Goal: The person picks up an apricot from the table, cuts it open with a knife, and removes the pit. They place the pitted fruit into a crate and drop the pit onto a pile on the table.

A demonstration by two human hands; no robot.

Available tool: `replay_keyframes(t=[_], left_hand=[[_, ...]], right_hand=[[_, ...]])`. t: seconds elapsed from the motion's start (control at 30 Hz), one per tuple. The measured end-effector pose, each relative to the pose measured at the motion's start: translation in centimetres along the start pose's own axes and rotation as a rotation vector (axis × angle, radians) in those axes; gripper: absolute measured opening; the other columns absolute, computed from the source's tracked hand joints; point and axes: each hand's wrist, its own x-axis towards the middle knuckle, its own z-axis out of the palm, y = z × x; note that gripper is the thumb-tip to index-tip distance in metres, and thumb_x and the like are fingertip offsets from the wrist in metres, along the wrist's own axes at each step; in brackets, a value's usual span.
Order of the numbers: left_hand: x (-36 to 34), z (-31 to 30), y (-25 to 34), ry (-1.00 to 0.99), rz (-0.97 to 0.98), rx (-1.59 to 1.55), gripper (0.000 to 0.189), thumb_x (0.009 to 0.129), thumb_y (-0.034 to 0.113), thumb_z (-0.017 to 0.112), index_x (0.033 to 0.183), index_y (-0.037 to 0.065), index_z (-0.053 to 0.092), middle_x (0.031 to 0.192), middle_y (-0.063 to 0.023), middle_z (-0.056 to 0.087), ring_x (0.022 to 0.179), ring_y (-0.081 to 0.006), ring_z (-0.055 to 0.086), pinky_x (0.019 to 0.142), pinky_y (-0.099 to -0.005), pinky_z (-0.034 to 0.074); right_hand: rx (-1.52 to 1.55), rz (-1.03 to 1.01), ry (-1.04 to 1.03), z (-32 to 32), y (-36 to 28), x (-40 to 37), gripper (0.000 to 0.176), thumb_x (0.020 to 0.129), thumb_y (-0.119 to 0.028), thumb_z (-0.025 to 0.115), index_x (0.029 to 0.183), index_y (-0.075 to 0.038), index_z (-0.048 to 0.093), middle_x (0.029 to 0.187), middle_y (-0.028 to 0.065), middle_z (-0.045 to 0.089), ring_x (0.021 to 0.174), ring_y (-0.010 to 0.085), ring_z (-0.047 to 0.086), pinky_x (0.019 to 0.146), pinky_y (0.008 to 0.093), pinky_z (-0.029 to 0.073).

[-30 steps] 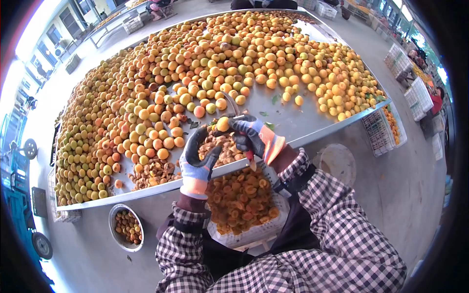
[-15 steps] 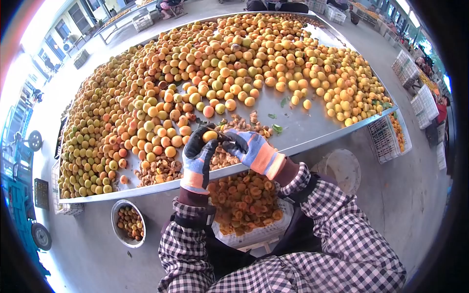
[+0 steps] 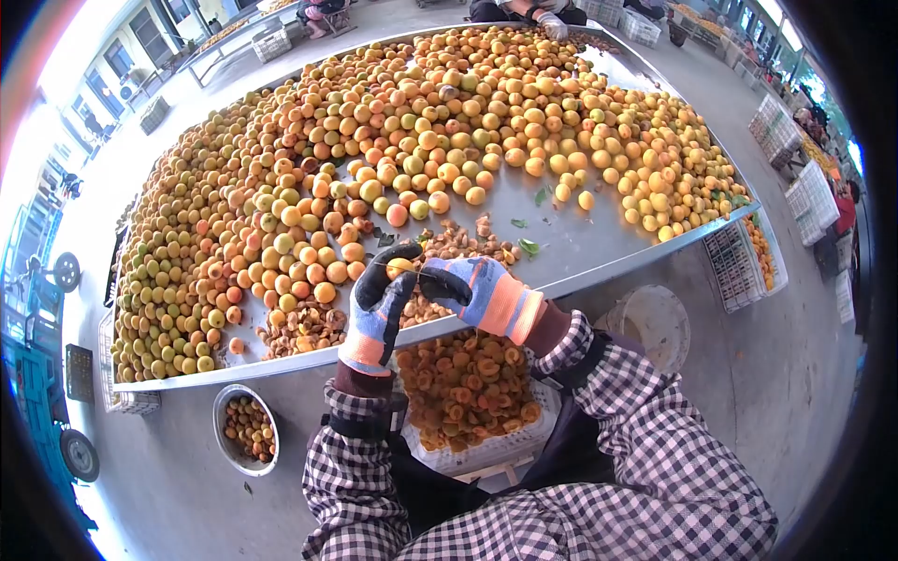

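Observation:
My left hand (image 3: pixel 377 309), in a black-palmed knit glove, pinches a yellow-orange apricot (image 3: pixel 400 267) between thumb and fingers above the near edge of the metal table (image 3: pixel 571 234). Right beside the fruit is my right hand (image 3: pixel 482 292), gloved alike, with its fingers curled closed. What they grip is too small to make out. Apricot pits (image 3: pixel 463 243) lie in a pile behind my hands, and more pits (image 3: pixel 313 329) lie to the left. Below the edge, a white crate (image 3: pixel 477 455) holds opened apricot halves (image 3: pixel 463 383).
A great heap of whole apricots (image 3: pixel 374 122) covers much of the table. On the floor stand a bowl (image 3: pixel 217 411) of dark fruit at left and a whitish bucket (image 3: pixel 669 323) at right. A crate (image 3: pixel 734 266) sits by the right corner. Across the table shows another person's gloved hand (image 3: pixel 554 25).
My hands have shifted slightly, with the apricot still in the left one. My right hand's fingers have turned a little. The other person's gloved hand has appeared at the far edge.

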Motion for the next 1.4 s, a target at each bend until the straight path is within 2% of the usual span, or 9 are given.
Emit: replay_keyframes(t=[0.23, 0.47, 0.7, 0.8, 0.9, 1.07, 1.17, 1.33, 1.4], left_hand=[[0.1, 0.5, -1.2, 0.018, 0.027, -0.032, 0.041, 0.087, 0.025, 0.066, 0.116, -0.002, 0.055, 0.103, -0.0068, 0.061, 0.090, -0.0124, 0.059, 0.082, -0.0260, 0.047], [-0.1, 0.7, -2.2, 0.083, 0.046, -0.018, 0.038, 0.086, 0.024, 0.066, 0.112, -0.001, 0.055, 0.098, -0.0050, 0.061, 0.087, -0.0113, 0.058, 0.080, -0.0253, 0.047], [0.4, 0.0, -2.5, 0.208, -0.016, -0.238, 0.039, 0.080, 0.006, 0.071, 0.115, -0.004, 0.056, 0.105, -0.0085, 0.063, 0.091, -0.0147, 0.061, 0.082, -0.0279, 0.050], [0.2, 0.2, -2.2, 0.355, -0.044, -0.227, 0.033, 0.075, -0.005, 0.071, 0.107, -0.004, 0.061, 0.097, -0.0089, 0.066, 0.087, -0.0167, 0.064, 0.082, -0.0285, 0.052], [0.1, 0.7, -1.6, 0.356, -0.011, -0.234, 0.031, 0.076, -0.005, 0.071, 0.105, -0.003, 0.061, 0.096, -0.0089, 0.066, 0.086, -0.0161, 0.064, 0.081, -0.0282, 0.053], [-0.1, 1.3, -2.0, 0.316, -0.041, -0.240, 0.026, 0.085, 0.013, 0.068, 0.105, -0.002, 0.062, 0.093, -0.0061, 0.065, 0.073, -0.0151, 0.064, 0.066, -0.0266, 0.052], [-0.2, 2.2, 0.0, 0.285, -0.002, -0.226, 0.022, 0.089, 0.015, 0.061, 0.103, -0.002, 0.062, 0.082, -0.0057, 0.065, 0.071, -0.0145, 0.063, 0.066, -0.0266, 0.050], [0.0, 0.9, -0.9, 0.261, -0.003, -0.117, 0.024, 0.087, 0.016, 0.062, 0.103, -0.002, 0.062, 0.086, -0.0047, 0.064, 0.075, -0.0134, 0.062, 0.066, -0.0245, 0.050], [0.0, 0.6, -1.1, 0.243, 0.005, -0.105, 0.025, 0.086, 0.016, 0.062, 0.103, -0.002, 0.062, 0.086, -0.0045, 0.064, 0.073, -0.0131, 0.062, 0.066, -0.0243, 0.050]], right_hand=[[0.096, -0.037, 0.044, 1.2, 0.0, 0.2, 0.029, 0.083, -0.013, 0.062, 0.112, -0.010, 0.057, 0.089, 0.0171, 0.065, 0.087, 0.0356, 0.062, 0.071, 0.0393, 0.051], [-0.040, -0.051, 0.078, 2.4, 0.9, 0.2, 0.030, 0.084, -0.016, 0.061, 0.113, -0.010, 0.056, 0.087, 0.0161, 0.065, 0.083, 0.0364, 0.062, 0.068, 0.0422, 0.051], [-0.063, 0.000, 0.058, 2.4, 0.9, 0.4, 0.035, 0.083, -0.019, 0.062, 0.115, -0.009, 0.052, 0.090, 0.0166, 0.065, 0.083, 0.0367, 0.063, 0.069, 0.0431, 0.051], [-0.138, 0.084, 0.004, 2.1, 0.2, 0.4, 0.045, 0.084, -0.021, 0.061, 0.124, -0.009, 0.046, 0.093, 0.0182, 0.065, 0.086, 0.0365, 0.063, 0.072, 0.0430, 0.051], [-0.187, 0.146, 0.031, 2.6, 0.2, 0.5, 0.051, 0.085, -0.019, 0.062, 0.130, -0.006, 0.041, 0.098, 0.0179, 0.064, 0.089, 0.0349, 0.063, 0.072, 0.0410, 0.052], [-0.133, 0.128, 0.107, 3.3, 0.5, 0.6, 0.058, 0.086, -0.017, 0.060, 0.136, -0.003, 0.034, 0.105, 0.0186, 0.063, 0.093, 0.0344, 0.063, 0.074, 0.0399, 0.052], [-0.121, 0.030, 0.135, 3.1, 0.3, 0.7, 0.060, 0.089, -0.023, 0.057, 0.138, -0.003, 0.030, 0.096, 0.0209, 0.065, 0.086, 0.0372, 0.063, 0.071, 0.0433, 0.050], [0.024, -0.052, 0.143, 3.0, 0.3, 0.4, 0.059, 0.087, -0.018, 0.059, 0.138, -0.001, 0.032, 0.108, 0.0251, 0.059, 0.097, 0.0383, 0.060, 0.081, 0.0419, 0.049], [0.165, 0.025, 0.107, 3.0, 0.5, 0.2, 0.057, 0.086, -0.006, 0.059, 0.136, -0.001, 0.035, 0.116, 0.0174, 0.059, 0.102, 0.0275, 0.062, 0.084, 0.0357, 0.050]])
